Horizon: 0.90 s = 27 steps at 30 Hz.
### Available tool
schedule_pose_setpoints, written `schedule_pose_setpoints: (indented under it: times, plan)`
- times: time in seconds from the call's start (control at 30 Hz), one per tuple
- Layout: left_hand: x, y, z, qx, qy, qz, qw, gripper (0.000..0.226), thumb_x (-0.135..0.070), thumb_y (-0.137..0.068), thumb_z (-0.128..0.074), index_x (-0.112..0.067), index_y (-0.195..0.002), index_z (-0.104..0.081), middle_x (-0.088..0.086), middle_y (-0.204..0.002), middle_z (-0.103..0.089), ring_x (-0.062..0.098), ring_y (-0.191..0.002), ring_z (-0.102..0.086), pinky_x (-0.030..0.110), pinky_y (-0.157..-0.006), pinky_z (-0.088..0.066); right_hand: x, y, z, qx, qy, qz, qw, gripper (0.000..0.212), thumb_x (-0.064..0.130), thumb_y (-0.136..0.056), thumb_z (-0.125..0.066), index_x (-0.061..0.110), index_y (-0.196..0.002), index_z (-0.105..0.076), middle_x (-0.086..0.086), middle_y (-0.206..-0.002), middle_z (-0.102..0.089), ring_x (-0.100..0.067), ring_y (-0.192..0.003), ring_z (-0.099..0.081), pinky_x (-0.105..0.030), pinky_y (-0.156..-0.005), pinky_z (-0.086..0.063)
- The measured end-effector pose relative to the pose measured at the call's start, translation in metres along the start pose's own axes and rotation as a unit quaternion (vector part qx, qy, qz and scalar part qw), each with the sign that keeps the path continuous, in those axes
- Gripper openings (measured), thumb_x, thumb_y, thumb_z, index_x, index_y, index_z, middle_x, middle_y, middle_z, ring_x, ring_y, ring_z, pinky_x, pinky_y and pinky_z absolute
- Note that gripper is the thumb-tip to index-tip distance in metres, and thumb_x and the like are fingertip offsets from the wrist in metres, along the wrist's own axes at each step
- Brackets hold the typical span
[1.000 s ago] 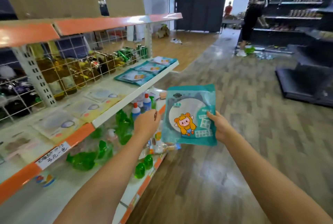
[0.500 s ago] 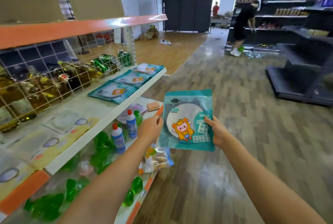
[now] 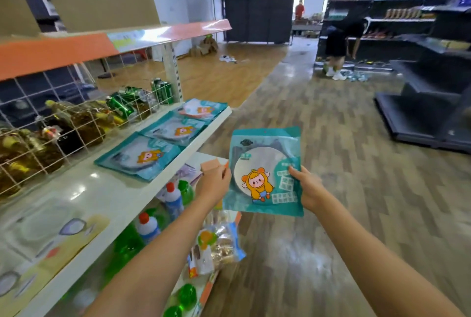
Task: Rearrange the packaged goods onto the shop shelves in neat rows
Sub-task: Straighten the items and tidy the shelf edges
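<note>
Teal plastic packet with a cartoon figure (image 3: 263, 173) is gripped upright by left hand (image 3: 215, 180) and right hand (image 3: 307, 186) beside the white shelf (image 3: 122, 196), where three matching packets (image 3: 139, 157) already lie in a row, this one unplaced.

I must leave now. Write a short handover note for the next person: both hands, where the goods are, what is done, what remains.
Left hand and right hand each grip one side edge of a teal packet, held upright in the aisle beside the shelves.
Done: three matching teal packets lie flat in a row on the white shelf, towards its far end.
Left: lay the held packet on the shelf, probably in line with that row.
</note>
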<state>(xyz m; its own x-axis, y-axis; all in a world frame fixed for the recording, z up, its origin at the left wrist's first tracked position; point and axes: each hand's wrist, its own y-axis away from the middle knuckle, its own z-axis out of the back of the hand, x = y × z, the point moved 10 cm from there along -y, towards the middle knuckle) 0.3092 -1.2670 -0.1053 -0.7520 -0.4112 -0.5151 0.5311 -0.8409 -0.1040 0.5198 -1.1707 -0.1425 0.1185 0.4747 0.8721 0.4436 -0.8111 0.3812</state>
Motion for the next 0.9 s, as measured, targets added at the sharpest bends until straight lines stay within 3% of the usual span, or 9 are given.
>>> schedule_pose_setpoints:
  times: [0.13,0.2,0.27,0.37,0.57,0.7,0.8,0.9]
  plan:
    - [0.011,-0.04,-0.018,0.011,0.159,0.062,0.985,0.037,-0.034,-0.101,-0.038,-0.007,-0.108,-0.062,0.013,-0.106,-0.065,0.029,-0.097,-0.06,0.039,-0.084,-0.049,0.009,-0.041,-0.007,0.027,0.001,-0.01,1.0,0.011,0.015,-0.099,-0.045,0.016,-0.095,-0.054,-0.005,-0.081,-0.063,-0.014,-0.057,-0.067,-0.029,-0.05,-0.056]
    - [0.019,-0.057,-0.026,0.009,0.31,0.146,0.939,0.033,-0.032,-0.099,-0.045,-0.007,-0.11,-0.062,0.013,-0.109,-0.064,0.03,-0.102,-0.06,0.039,-0.087,-0.049,0.017,-0.065,-0.012,0.045,0.002,-0.016,0.999,0.011,0.016,-0.1,-0.044,0.016,-0.096,-0.055,-0.005,-0.08,-0.065,-0.014,-0.055,-0.068,-0.03,-0.05,-0.057]
    - [0.023,-0.072,-0.036,0.019,0.409,0.206,0.889,0.022,-0.027,-0.097,-0.05,-0.011,-0.107,-0.062,0.009,-0.102,-0.063,0.025,-0.092,-0.059,0.031,-0.077,-0.05,0.027,-0.089,-0.018,0.066,0.008,-0.021,0.998,0.011,0.015,-0.1,-0.044,0.016,-0.097,-0.055,-0.003,-0.072,-0.068,-0.014,-0.054,-0.068,-0.031,-0.05,-0.057]
    - [0.026,-0.098,-0.044,0.028,0.444,0.224,0.867,0.012,-0.023,-0.095,-0.054,-0.012,-0.094,-0.06,0.011,-0.094,-0.065,0.02,-0.077,-0.059,0.026,-0.066,-0.048,0.04,-0.125,-0.027,0.096,0.026,-0.032,0.995,0.011,0.015,-0.099,-0.045,0.016,-0.095,-0.054,0.0,-0.062,-0.071,-0.014,-0.053,-0.069,-0.031,-0.051,-0.058]
    - [0.04,-0.137,-0.036,-0.017,0.497,0.251,0.831,0.013,-0.024,-0.091,-0.062,-0.012,-0.094,-0.064,0.011,-0.093,-0.071,0.026,-0.081,-0.066,0.038,-0.075,-0.055,0.068,-0.185,-0.064,0.172,0.067,-0.053,0.981,0.011,0.015,-0.099,-0.044,0.015,-0.096,-0.054,0.0,-0.064,-0.071,-0.015,-0.056,-0.069,-0.032,-0.054,-0.058]
    - [0.052,-0.149,-0.012,-0.076,0.537,0.25,0.802,0.009,-0.014,-0.092,-0.06,-0.012,-0.085,-0.064,-0.001,-0.069,-0.072,0.017,-0.066,-0.067,0.034,-0.074,-0.053,0.078,-0.218,-0.102,0.235,0.089,-0.072,0.965,0.01,0.015,-0.099,-0.044,0.013,-0.1,-0.054,-0.004,-0.073,-0.073,-0.018,-0.062,-0.071,-0.035,-0.056,-0.059]
    - [0.072,-0.15,0.01,-0.124,0.524,0.261,0.801,0.009,-0.016,-0.09,-0.062,-0.014,-0.082,-0.065,0.006,-0.082,-0.07,0.027,-0.086,-0.064,0.044,-0.088,-0.051,0.078,-0.236,-0.135,0.263,0.115,-0.088,0.954,0.012,0.018,-0.099,-0.044,0.012,-0.101,-0.054,-0.007,-0.085,-0.069,-0.021,-0.071,-0.069,-0.038,-0.064,-0.055]
    - [0.092,-0.146,0.033,-0.16,0.524,0.276,0.79,0.01,-0.012,-0.092,-0.06,-0.013,-0.083,-0.063,0.009,-0.082,-0.067,0.025,-0.079,-0.062,0.04,-0.083,-0.051,0.073,-0.251,-0.176,0.294,0.142,-0.091,0.941,0.021,0.023,-0.099,-0.043,0.01,-0.109,-0.056,-0.01,-0.099,-0.066,-0.025,-0.088,-0.063,-0.041,-0.076,-0.05]
